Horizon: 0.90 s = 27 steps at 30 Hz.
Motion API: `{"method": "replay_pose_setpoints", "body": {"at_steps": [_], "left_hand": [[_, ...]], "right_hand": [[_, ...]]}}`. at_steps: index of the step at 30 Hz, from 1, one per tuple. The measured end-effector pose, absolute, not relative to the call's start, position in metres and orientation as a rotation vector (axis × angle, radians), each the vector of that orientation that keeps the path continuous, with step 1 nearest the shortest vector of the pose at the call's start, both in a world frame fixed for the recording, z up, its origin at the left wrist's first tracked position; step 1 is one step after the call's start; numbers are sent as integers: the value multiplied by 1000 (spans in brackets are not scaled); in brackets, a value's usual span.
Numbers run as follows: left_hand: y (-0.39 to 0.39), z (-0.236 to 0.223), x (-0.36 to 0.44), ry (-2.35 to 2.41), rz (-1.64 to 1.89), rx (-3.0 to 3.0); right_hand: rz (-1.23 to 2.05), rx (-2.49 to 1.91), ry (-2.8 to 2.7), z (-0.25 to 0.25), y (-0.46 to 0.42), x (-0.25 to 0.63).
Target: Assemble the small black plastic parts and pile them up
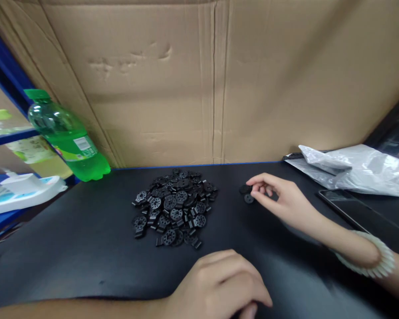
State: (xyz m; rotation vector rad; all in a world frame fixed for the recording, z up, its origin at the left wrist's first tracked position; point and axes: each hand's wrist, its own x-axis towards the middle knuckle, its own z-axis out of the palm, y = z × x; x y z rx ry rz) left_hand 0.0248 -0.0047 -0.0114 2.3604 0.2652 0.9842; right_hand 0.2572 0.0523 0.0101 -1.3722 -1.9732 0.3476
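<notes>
A loose heap of small black plastic parts (176, 208), round discs with holes and short clip-like tabs, lies on the black table. To the right of the heap, my right hand (279, 197) pinches a black plastic part (245, 189) between thumb and forefinger, low over the table. Just beneath it shows another black disc (249, 199); whether the two are joined I cannot tell. My left hand (222, 283) is near the front edge, back up, with its fingers curled together. Its palm is hidden, so anything inside it is out of sight.
A cardboard wall (159, 88) stands along the table's back edge. At the left are a green bottle (75, 141), a paler bottle (29, 146) behind a blue frame, and a white power strip (29, 195). A plastic bag (362, 170) and a phone (362, 212) lie right.
</notes>
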Motion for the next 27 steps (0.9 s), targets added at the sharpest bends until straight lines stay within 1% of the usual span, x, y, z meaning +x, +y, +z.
{"method": "replay_pose_setpoints", "body": {"at_steps": [4, 7, 9, 13, 16, 19, 23, 27], "left_hand": [[-3, -30, 29, 153, 953, 2453], [-3, -35, 31, 130, 1034, 2463], [-4, -30, 31, 131, 1042, 2471], [-8, -8, 27, 170, 799, 2501], [-10, 1, 26, 152, 743, 2525], [-10, 1, 26, 144, 789, 2531], [-11, -2, 24, 141, 846, 2516], [-10, -8, 24, 177, 772, 2532]], "right_hand": [[377, -1102, -2328, 4, 30, 232], [303, -923, -2609, -1, 23, 219], [245, -846, -2697, -3, 23, 213], [195, -635, -2808, -3, 24, 204], [175, -548, -2836, -3, 24, 202], [189, -564, -2738, -4, 22, 205], [264, -707, -2560, -6, 21, 210], [278, -931, -2415, -8, 21, 208]]}}
